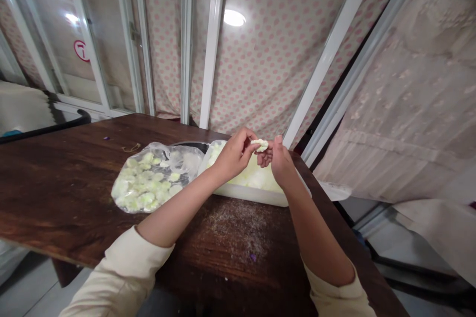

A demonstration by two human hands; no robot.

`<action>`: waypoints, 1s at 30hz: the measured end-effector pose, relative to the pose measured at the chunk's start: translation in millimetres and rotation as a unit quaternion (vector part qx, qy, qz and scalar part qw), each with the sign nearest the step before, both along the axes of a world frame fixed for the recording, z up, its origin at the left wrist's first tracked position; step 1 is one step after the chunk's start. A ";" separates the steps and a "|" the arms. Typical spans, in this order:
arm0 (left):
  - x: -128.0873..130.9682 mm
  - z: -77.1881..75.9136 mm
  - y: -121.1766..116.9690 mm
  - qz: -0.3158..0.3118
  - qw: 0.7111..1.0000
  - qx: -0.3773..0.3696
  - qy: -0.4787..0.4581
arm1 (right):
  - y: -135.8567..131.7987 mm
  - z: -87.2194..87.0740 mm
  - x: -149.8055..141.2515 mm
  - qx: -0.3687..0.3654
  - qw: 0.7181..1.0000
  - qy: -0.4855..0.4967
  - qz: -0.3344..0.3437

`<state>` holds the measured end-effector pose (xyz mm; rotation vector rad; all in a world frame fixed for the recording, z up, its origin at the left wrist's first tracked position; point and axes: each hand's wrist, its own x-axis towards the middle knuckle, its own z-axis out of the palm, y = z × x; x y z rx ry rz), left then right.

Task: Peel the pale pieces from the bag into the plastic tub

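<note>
- While my left hand (233,154) and right hand (281,164) meet above the white plastic tray (251,196), the small crimped piece of pale dough (261,145) sits between them, at about 12 o'clock from where I look down.
- The piece's long axis runs roughly crosswise to my view, dipping slightly toward 3 o'clock. Its left end lies at my left fingertips (251,135), so my left hand is the nearer.
- My left hand is nearly closed, its fingers curled and pinching the piece's left end.
- My right hand is partly curled, with its fingers (265,159) just below the piece. I cannot tell whether they grip it or only support it.
- The tray sits on the dark wooden surface (63,193) and holds a pale mound (253,176), partly hidden by my hands.
- At about 9 o'clock from my hands, a clear plastic bag (156,183) lies flat on the surface, full of pale greenish lumps (147,188).
- A dusting of flour (238,225) marks the surface at about 6 o'clock from my hands, between my forearms.
- Cream sleeves (119,272) cover my arms up to the forearms.
</note>
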<state>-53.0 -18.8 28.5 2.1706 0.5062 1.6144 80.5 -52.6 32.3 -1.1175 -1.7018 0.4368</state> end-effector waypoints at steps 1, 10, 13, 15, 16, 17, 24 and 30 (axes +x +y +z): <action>-1.1 0.4 0.8 0.000 1.000 0.015 0.014 | 3.6 -0.7 0.7 -0.078 0.995 0.054 0.037; 8.4 -11.4 17.6 -0.082 0.984 -0.146 -0.065 | 28.3 -12.7 8.3 -0.067 0.983 0.146 0.083; 18.0 -22.7 27.6 -0.199 0.903 -0.369 -0.094 | 42.1 -26.6 12.2 0.006 0.999 0.051 -0.007; 21.2 -30.0 33.0 -0.249 0.866 -0.426 -0.077 | 48.6 -35.2 13.4 0.027 0.999 -0.017 -0.042; 21.9 -33.5 35.3 -0.251 0.864 -0.430 -0.069 | 50.5 -38.7 13.5 0.033 0.997 -0.044 -0.056; 22.2 -36.9 37.3 -0.244 0.869 -0.425 -0.063 | 51.6 -41.3 13.4 0.039 0.994 -0.069 -0.070; 26.2 -55.7 48.9 -0.205 0.892 -0.395 -0.075 | 52.1 -44.0 19.7 0.094 0.938 -0.243 -0.228; 28.9 -60.6 51.2 -0.227 0.894 -0.375 -0.093 | 63.4 -47.5 38.1 0.121 0.934 -0.156 -0.299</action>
